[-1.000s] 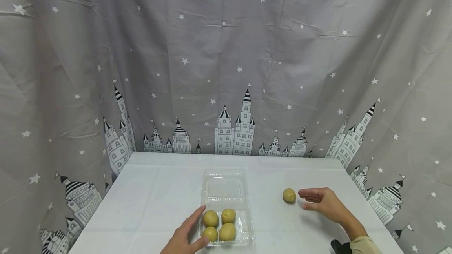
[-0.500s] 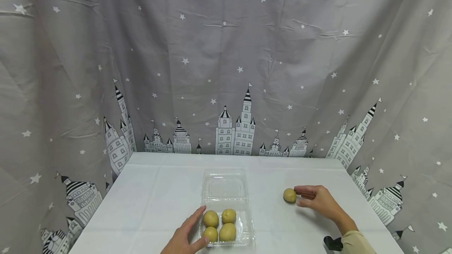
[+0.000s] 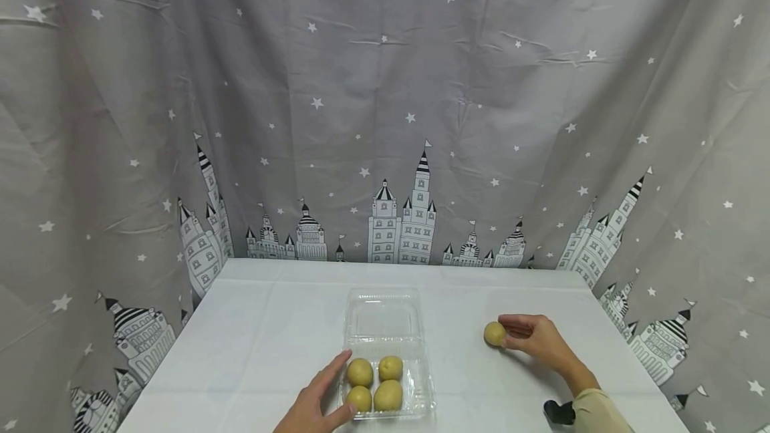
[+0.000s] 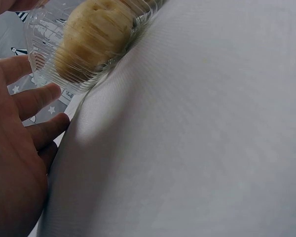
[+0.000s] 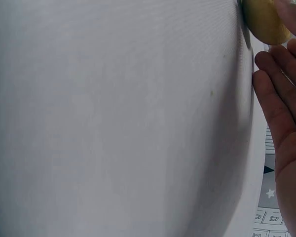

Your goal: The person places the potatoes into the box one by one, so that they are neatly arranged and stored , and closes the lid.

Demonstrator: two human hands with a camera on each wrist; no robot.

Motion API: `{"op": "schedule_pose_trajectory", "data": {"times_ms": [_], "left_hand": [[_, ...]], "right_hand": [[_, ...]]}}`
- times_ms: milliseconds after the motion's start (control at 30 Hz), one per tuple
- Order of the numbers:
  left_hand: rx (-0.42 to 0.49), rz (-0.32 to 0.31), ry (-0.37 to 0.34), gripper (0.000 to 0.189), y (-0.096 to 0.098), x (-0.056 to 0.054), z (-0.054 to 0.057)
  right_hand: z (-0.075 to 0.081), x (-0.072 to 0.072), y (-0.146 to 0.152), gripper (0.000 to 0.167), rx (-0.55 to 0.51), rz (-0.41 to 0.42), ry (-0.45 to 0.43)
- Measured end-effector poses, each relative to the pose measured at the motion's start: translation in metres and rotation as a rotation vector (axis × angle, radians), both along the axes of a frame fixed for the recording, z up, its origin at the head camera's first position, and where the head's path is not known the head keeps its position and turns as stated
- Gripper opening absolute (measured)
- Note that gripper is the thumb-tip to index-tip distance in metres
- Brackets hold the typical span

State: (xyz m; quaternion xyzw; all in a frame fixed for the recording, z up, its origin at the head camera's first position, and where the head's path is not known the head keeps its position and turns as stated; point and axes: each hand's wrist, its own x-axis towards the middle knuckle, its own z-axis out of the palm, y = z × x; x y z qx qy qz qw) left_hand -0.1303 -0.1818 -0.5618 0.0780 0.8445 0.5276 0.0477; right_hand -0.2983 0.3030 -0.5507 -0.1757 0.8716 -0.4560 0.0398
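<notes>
A clear plastic clamshell box (image 3: 424, 379) stands with its lid folded back, and several potatoes (image 3: 388, 395) sit in its base. My left hand (image 3: 315, 398) rests at the box's left side, fingers spread along the wall and thumb at the front left corner. In the left wrist view those fingers (image 4: 42, 101) are extended beside the ribbed plastic. Off to the right, a single potato (image 3: 494, 333) lies on the white cloth. My right hand (image 3: 538, 339) pinches its right side between thumb and fingertips. The right wrist view shows the thumb over this potato (image 5: 264, 22).
A white cloth covers the table (image 3: 271, 326). Behind it hangs a grey curtain (image 3: 337, 85) printed with stars and castles. A black object (image 3: 558, 412) shows beside the right sleeve (image 3: 601, 413).
My right hand has moved left to the lone potato, and its thumb and fingertips have come onto it. The left hand has stayed at the box.
</notes>
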Motion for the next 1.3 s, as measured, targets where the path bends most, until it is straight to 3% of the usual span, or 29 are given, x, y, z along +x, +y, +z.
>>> {"op": "schedule_pose_trajectory", "data": {"times_ms": [667,933,1300], "left_hand": [[-0.005,0.010,-0.019,0.092,0.002,-0.002,-0.001],[0.009,0.007,-0.065,0.093,0.002,-0.001,0.002],[0.003,0.010,-0.037,0.092,0.001,0.000,0.001]], "right_hand": [[0.003,0.001,-0.012,0.047,-0.017,-0.043,0.006],[0.027,0.004,-0.027,0.048,-0.028,-0.011,0.029],[0.059,0.016,-0.059,0.046,-0.065,0.115,0.090]]}}
